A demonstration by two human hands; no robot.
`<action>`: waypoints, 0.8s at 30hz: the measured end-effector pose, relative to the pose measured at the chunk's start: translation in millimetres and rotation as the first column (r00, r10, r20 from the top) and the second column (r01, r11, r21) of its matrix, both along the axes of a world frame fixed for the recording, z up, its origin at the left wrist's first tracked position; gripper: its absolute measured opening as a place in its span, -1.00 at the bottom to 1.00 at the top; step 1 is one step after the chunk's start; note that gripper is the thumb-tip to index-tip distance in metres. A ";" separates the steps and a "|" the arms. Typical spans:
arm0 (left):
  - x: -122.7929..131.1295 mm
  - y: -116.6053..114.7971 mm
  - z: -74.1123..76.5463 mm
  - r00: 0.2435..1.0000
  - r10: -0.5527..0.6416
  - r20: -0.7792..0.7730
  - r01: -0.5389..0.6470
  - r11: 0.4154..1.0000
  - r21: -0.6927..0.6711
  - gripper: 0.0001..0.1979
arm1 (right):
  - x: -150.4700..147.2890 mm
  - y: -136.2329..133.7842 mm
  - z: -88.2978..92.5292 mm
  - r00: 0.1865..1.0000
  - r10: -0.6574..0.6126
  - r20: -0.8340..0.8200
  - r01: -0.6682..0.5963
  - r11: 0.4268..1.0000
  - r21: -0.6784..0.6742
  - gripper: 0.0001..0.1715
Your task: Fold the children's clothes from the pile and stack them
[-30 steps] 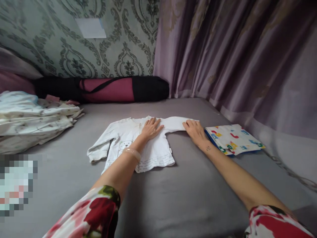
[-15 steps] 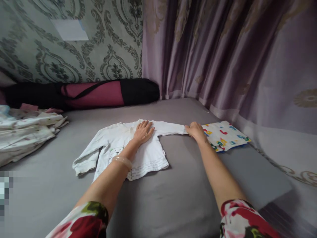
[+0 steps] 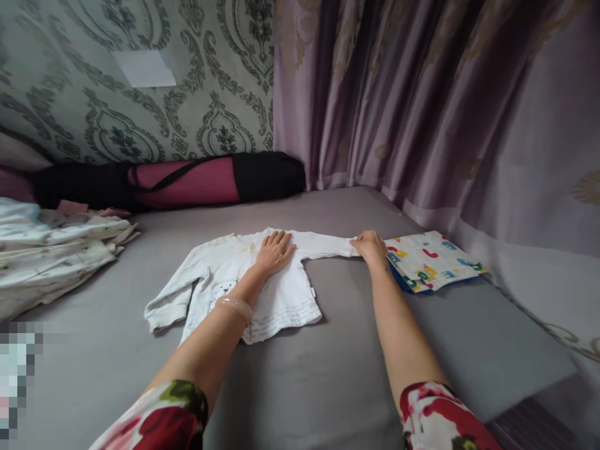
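Well, shirt weight: the small white shirt (image 3: 285,294) looked light, likely no effort to lift or drag.
Shirt fabric: soft and limp, thin knit by the look of it; probably nothing fragile, but it would crease easily and slide over the bed (image 3: 328,387) if pulled without an anchor.
Grip spots: cuffs and shoulder seams seemed best; the hem would likely bunch (the bear print was partly behind the forearm, so less use as a landmark).
Shirt position: flat on the bed, ahead of the person, mostly between the forearms' reach, its body under and around the left hand (image 3: 275,251).
Left hand: palm down, fingers extended and a bit apart, pressed on the upper chest near the neckline; gripped nothing.
Right hand (image 3: 370,247): fingers curled in, pinching the cuff end of the sleeve (image 3: 323,242) on that side, arm of fabric stretched nearly straight.
Far sleeve (image 3: 175,300): angled down and outward, touched by neither hand.
Folded cloth (image 3: 435,259): just beyond the right hand.
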State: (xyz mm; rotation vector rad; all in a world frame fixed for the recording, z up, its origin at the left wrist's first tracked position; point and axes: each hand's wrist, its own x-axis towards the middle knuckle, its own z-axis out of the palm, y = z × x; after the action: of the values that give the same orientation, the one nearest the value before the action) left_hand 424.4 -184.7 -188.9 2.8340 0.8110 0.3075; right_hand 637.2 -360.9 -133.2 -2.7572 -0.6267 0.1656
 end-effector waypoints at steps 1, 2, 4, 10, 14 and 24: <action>0.2 0.5 0.5 1.000 0.002 -0.003 -0.002 1.000 -0.009 -0.45 | -0.5 0.9 0.9 1.000 0.002 0.007 -0.002 1.000 0.018 -0.68; 0.5 1.1 1.3 1.000 0.004 -0.010 -0.005 1.000 -0.023 -0.45 | -0.9 2.0 2.0 1.000 0.002 0.003 -0.002 1.000 0.030 -0.68; 1.5 2.3 3.4 1.000 0.008 -0.025 -0.010 0.998 -0.057 -0.46 | -2.0 4.4 4.6 1.000 -0.002 -0.016 0.003 0.999 0.047 -0.66; 6.7 1.6 6.0 0.997 0.059 -0.054 -0.063 0.995 -0.079 -0.43 | -2.5 2.6 6.7 0.992 0.100 0.075 -0.107 0.989 0.100 -0.66; 9.8 -3.0 4.3 0.991 0.082 -0.108 -0.089 0.994 -0.064 -0.37 | 4.5 -7.7 -0.5 0.991 0.029 0.128 -0.038 0.997 0.070 -0.67; 7.8 -5.0 5.6 0.990 0.036 -0.139 -0.040 0.999 -0.030 -0.17 | -2.6 -4.6 -22.6 0.991 -0.044 0.127 0.049 0.998 -0.033 -0.59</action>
State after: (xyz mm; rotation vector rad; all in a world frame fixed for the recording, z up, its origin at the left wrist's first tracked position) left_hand 432.3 -189.8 -183.3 2.8373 0.8890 0.1031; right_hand 634.6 -365.5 -155.8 -2.8311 -0.5958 -0.0079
